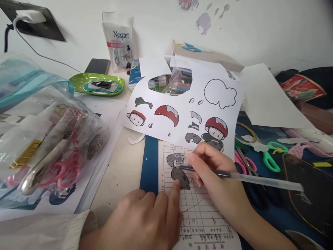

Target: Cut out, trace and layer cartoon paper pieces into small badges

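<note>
My right hand (217, 170) pinches a pen (221, 174) with a dark front end and a pale translucent barrel. Its tip is at the edge of a small dark grey paper cutout (180, 177), which lies on a printed form sheet (197, 205). The index finger of my left hand (151, 217) presses that cutout down, while the other fingers bend loosely. Just above it on the form is a second grey shape (174, 159) with a dark outline. Behind my right hand lies a white sheet (161, 139) with red-capped cartoon figures and loose printed parts.
At left lies a clear plastic bag (54, 139) holding pink scissors and tools. Beyond it are a green tray (97, 86) of scraps and a Nexcare pouch (119, 41). On the right are green-handled scissors (273, 156), pink-handled scissors (244, 161) and a blank white sheet (270, 97).
</note>
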A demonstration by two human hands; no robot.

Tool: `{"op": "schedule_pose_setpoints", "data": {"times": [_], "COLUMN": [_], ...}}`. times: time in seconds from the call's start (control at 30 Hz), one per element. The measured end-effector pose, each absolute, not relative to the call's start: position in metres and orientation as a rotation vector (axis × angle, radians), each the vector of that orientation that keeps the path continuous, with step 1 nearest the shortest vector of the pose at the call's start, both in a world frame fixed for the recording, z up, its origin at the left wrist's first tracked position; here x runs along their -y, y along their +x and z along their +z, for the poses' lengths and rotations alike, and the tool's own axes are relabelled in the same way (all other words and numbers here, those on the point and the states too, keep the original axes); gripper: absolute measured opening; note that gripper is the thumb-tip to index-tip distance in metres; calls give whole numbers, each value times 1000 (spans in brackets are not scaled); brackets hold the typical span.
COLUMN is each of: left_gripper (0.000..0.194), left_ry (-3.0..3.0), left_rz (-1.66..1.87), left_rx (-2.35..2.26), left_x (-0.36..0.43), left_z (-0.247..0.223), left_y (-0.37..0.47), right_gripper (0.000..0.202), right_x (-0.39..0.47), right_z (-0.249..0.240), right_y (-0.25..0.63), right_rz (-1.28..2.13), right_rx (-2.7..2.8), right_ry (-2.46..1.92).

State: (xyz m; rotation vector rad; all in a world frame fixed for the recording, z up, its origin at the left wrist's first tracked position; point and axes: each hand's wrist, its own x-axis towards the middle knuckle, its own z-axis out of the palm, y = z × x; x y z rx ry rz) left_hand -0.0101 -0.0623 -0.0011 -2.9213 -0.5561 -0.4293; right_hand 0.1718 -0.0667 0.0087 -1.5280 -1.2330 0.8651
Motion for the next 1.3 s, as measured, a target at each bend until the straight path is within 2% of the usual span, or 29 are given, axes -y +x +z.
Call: {"op": "schedule_pose_setpoints", "data": {"times": [0.2,0.4,0.6,1.3], "left_gripper": [33,30,35,34], "left_ry": [-2943,-2951,-2983,-2989], "left_rz": [-517,-521,-455,-448], "left_rx": [587,587,578,573], "left_x": [62,60,61,60], "left_z": [-7,-4,-4,-2], "left_y": [-11,-9,-11,-9], "right_gripper": [42,41,40,41], "right_x": [65,66,68,67], "right_z": [9,8,7,9], "right_y": [168,169,170,168], "right_rz": [616,474,456,495], "right_rx": [1343,1465,1532,1521], "right_ry": [-1593,-1632,-1600,-1644]}}
